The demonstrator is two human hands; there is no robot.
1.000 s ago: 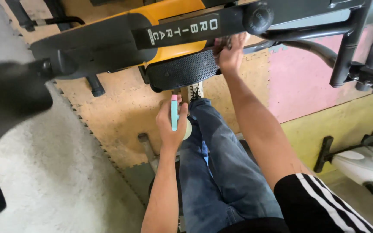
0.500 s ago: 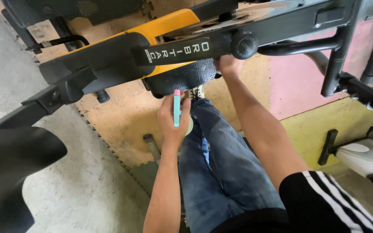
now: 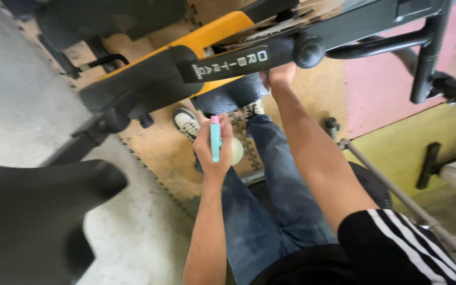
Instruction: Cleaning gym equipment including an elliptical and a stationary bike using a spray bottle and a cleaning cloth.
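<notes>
My left hand (image 3: pixel 212 150) is closed around a slim turquoise stick with a pink tip (image 3: pixel 215 138) and a pale round object (image 3: pixel 237 150) behind it, held above my jeans-clad knees. My right hand (image 3: pixel 277 76) reaches forward and presses against the dark ribbed pad (image 3: pixel 228 96) under the black and orange arm (image 3: pixel 196 66) of an exercise machine; its fingers are partly hidden by the machine. My white shoe (image 3: pixel 186 122) shows under the pad.
A black saddle-shaped part (image 3: pixel 32 211) fills the lower left. Black tube frames (image 3: pixel 428 47) stand at the upper right over pink and yellow floor mats. A thin grey rod (image 3: pixel 391 187) runs along the floor at the right. Grey concrete (image 3: pixel 11 100) lies at the left.
The view has shifted, so the machine arm sits higher and further right. My left hand with the stick has lowered slightly. My right hand stays on the pad.
</notes>
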